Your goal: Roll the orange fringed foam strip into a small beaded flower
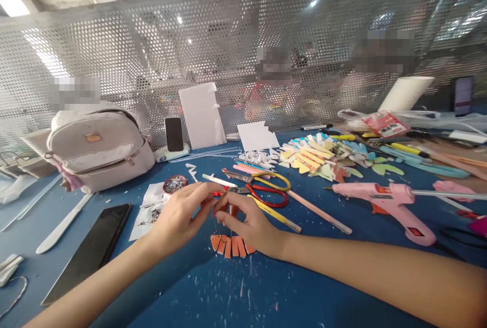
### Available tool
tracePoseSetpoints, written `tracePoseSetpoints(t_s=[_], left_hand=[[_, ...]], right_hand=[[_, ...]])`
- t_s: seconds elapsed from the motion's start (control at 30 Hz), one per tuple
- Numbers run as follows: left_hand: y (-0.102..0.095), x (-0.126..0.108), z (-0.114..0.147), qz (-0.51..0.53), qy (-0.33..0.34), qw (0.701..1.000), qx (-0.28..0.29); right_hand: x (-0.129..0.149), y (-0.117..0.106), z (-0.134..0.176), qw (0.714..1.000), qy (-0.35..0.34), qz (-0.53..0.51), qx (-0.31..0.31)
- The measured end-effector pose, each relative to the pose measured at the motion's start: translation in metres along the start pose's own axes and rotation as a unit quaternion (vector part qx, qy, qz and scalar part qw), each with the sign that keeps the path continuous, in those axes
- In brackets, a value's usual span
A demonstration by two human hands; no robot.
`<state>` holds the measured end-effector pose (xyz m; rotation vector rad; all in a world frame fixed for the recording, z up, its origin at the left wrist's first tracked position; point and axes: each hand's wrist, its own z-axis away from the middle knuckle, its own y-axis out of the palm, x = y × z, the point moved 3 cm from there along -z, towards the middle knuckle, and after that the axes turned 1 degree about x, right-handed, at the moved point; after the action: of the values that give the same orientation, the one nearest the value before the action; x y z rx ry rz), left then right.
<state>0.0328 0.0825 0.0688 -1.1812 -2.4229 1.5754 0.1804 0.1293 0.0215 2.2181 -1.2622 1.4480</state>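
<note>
My left hand (189, 211) and my right hand (251, 221) meet above the middle of the blue table, fingertips pinched close together. Between them is something small and thin, perhaps a thread or an orange bit, too small to make out. Just below my fingers, a row of small orange pieces (228, 246) fans out side by side; my right hand partly covers its right end. Beyond my right hand lie scissors (272, 191) with red and yellow handles and a yellow pen (279, 215). A round container (175, 184) of tiny bits stands beyond my left hand.
At right lies a pink glue gun (388, 204). Cut paper strips (315, 153) are heaped at the back. To the left are a black phone (89, 247), a white knife-shaped tool (63, 224) and a backpack (97, 145). A perforated metal screen (228, 49) closes the far side.
</note>
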Motion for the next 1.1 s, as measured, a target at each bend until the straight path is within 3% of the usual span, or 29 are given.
tracePoseSetpoints(t_s=[0.13, 0.27, 0.4, 0.57, 0.63, 0.7, 0.8, 0.87, 0.97, 1.1], left_hand=[[0.003, 0.003, 0.005, 0.067, -0.062, 0.995, -0.028], [0.005, -0.006, 0.008, 0.068, -0.047, 0.996, -0.034], [0.007, -0.011, 0.01, 0.08, -0.033, 0.996, -0.029], [0.007, -0.002, 0.013, 0.113, -0.083, 0.988, -0.07], [0.009, 0.001, 0.012, 0.195, -0.123, 0.968, -0.096], [0.014, 0.004, 0.011, 0.325, -0.166, 0.925, -0.103], [0.024, 0.004, 0.009, 0.506, -0.215, 0.833, -0.054], [0.028, 0.001, 0.008, 0.565, -0.22, 0.795, -0.004], [0.029, -0.001, 0.007, 0.561, -0.225, 0.796, 0.036], [0.027, 0.006, 0.008, 0.508, -0.268, 0.818, 0.019]], right_hand=[[-0.002, 0.0, -0.002, 1.0, 0.011, -0.006, 0.013], [-0.005, 0.003, -0.003, 0.999, 0.025, 0.021, 0.031], [-0.006, 0.002, -0.003, 0.999, 0.029, 0.028, 0.011], [-0.008, 0.001, -0.002, 0.999, 0.043, -0.004, -0.015], [-0.007, -0.001, -0.004, 0.999, 0.042, -0.007, -0.026], [-0.002, -0.006, -0.007, 0.999, 0.023, 0.001, -0.04], [0.013, -0.02, -0.017, 0.996, -0.04, 0.026, -0.07], [0.021, -0.033, -0.026, 0.993, -0.046, 0.048, -0.1], [0.03, -0.051, -0.037, 0.992, -0.031, 0.046, -0.112], [0.034, -0.06, -0.045, 0.999, 0.018, 0.0, -0.037]])
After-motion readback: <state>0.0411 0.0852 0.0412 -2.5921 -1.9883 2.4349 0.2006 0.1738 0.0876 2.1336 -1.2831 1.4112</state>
